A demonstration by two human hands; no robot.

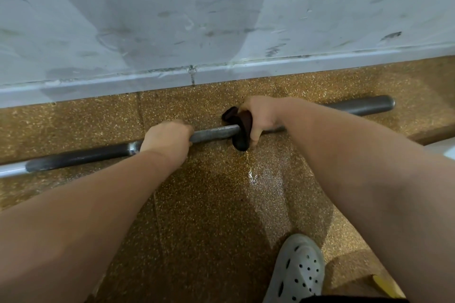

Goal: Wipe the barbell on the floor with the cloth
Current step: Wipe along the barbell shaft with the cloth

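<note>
Both hands' grip around barbell (214, 132)

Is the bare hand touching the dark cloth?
Apart. In the head view, the left hand grips the barbell, with bare bar showing between it and the cloth.

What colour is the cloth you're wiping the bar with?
Dark brown, nearly black; the cloth is wrapped around the barbell in the right hand, seen in the head view.

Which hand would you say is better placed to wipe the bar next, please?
Right: the right hand already wraps the cloth around the barbell; the left hand only steadies it.
</note>
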